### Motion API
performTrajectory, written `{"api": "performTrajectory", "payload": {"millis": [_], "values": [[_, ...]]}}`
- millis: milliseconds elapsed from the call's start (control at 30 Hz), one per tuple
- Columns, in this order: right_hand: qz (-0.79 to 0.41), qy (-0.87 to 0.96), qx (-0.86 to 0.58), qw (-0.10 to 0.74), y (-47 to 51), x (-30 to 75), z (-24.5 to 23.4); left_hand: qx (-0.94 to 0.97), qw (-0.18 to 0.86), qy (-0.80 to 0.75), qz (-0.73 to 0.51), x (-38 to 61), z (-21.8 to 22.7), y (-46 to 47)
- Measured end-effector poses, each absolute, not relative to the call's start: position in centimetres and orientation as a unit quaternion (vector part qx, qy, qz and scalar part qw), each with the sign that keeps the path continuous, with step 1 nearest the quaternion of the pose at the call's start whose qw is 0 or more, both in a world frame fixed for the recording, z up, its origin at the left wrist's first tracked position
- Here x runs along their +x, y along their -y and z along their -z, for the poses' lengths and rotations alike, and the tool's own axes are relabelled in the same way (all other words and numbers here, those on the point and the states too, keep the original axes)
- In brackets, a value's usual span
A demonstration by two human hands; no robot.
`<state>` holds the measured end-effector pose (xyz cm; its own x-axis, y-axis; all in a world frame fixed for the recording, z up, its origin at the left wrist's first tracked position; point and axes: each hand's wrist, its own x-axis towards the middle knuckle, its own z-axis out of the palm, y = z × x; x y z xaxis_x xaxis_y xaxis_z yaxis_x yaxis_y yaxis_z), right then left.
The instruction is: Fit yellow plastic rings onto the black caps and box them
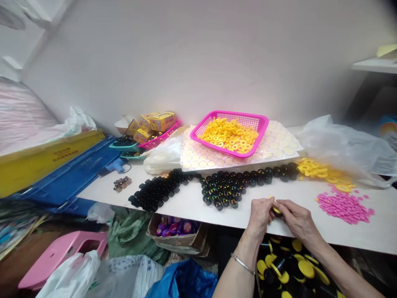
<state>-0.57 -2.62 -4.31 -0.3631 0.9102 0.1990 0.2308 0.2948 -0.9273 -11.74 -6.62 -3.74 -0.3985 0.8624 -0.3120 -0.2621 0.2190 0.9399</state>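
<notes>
My left hand [259, 213] and my right hand [296, 217] meet at the table's front edge. Their fingers are closed around one small round black-and-yellow piece [277, 210], partly hidden by the fingertips. Below them, under the table edge, lie many black pieces with yellow discs [306, 269]. Left of my hands stand rows of small black cups with coloured bits in them [221, 190]. Farther left are more black cups [153, 192], which look plain. To the right lies a spread of small pink pieces [345, 207], with yellow ring-shaped pieces [316, 170] behind it.
A pink basket [263, 126] of yellow pieces sits on a circle-printed sheet [276, 153] by the wall. Plastic bags [347, 145] lie at the right. Yellow boxes [163, 121] and blue crates [83, 171] are at the left. A pink stool [58, 258] stands below.
</notes>
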Motion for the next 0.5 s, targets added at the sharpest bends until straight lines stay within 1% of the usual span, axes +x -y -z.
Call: {"api": "performTrajectory", "payload": {"millis": [100,167,233,333,500], "values": [[-0.539,0.617,-0.437,0.370,3.1,-0.7,4.0,0.263,0.485,-0.605,-0.574,-11.5,3.5,6.4],[-0.630,0.527,-0.456,0.344,3.4,-0.8,3.4,0.280,0.483,-0.593,-0.580,-11.4,3.5,6.4],[-0.688,0.438,-0.462,0.348,3.5,-1.1,2.9,0.300,0.464,-0.591,-0.587,-11.5,3.7,6.2],[-0.729,0.356,-0.469,0.349,3.2,-1.6,2.5,0.307,0.443,-0.604,-0.586,-11.4,4.5,5.8],[-0.726,0.325,-0.487,0.360,2.8,-2.0,2.3,0.315,0.393,-0.644,-0.575,-11.0,5.4,5.4]]}}
